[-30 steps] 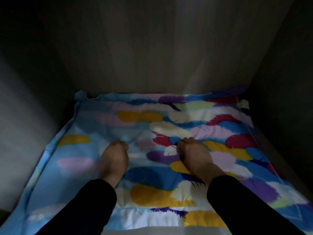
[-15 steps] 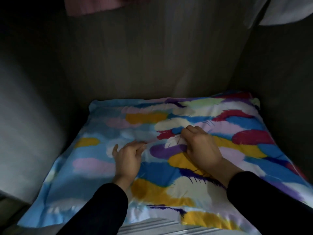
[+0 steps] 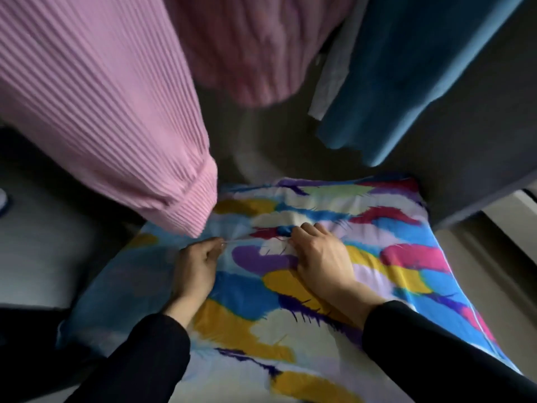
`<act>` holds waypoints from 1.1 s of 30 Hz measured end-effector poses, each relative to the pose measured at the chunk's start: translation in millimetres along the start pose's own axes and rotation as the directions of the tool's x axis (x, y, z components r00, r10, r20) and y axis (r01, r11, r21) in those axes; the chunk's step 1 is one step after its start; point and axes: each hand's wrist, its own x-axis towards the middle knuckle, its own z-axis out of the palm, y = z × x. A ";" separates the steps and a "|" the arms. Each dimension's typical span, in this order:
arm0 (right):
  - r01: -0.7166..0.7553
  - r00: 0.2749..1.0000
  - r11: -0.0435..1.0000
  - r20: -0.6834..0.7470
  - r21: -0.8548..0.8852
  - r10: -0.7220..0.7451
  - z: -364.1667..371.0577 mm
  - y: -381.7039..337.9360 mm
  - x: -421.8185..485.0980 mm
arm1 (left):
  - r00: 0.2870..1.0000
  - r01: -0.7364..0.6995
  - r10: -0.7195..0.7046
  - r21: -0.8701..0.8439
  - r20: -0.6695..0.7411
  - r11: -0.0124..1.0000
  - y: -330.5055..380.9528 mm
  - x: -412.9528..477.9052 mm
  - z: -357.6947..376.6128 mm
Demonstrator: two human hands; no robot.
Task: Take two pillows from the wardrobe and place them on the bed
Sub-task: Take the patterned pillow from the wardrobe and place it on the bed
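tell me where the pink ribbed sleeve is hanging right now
In the head view the pink ribbed sleeve hangs from the upper left, its cuff just above the left hand gripping the feather-print pillow.

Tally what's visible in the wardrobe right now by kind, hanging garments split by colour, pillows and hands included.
Pink ribbed knit garments: 2
Blue garment: 1
White garment: 1
Feather-print pillow: 1
Hands, left hand and right hand: 2
Total: 7
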 end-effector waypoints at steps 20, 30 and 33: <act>-0.374 0.912 0.927 0.165 -0.037 0.375 -298.3 42.0 -278.2 | 0.852 -0.138 0.096 0.044 0.515 0.990 330.0 -185.8 -38.6; -0.423 0.886 0.894 0.137 -0.144 0.442 -455.4 252.5 -359.5 | 0.765 -0.231 0.201 -0.032 0.612 0.973 551.2 -240.0 104.1; -0.431 0.879 0.881 0.129 -0.194 0.458 -496.0 307.7 -358.4 | 0.760 -0.242 0.228 -0.061 0.609 0.968 607.9 -233.3 144.3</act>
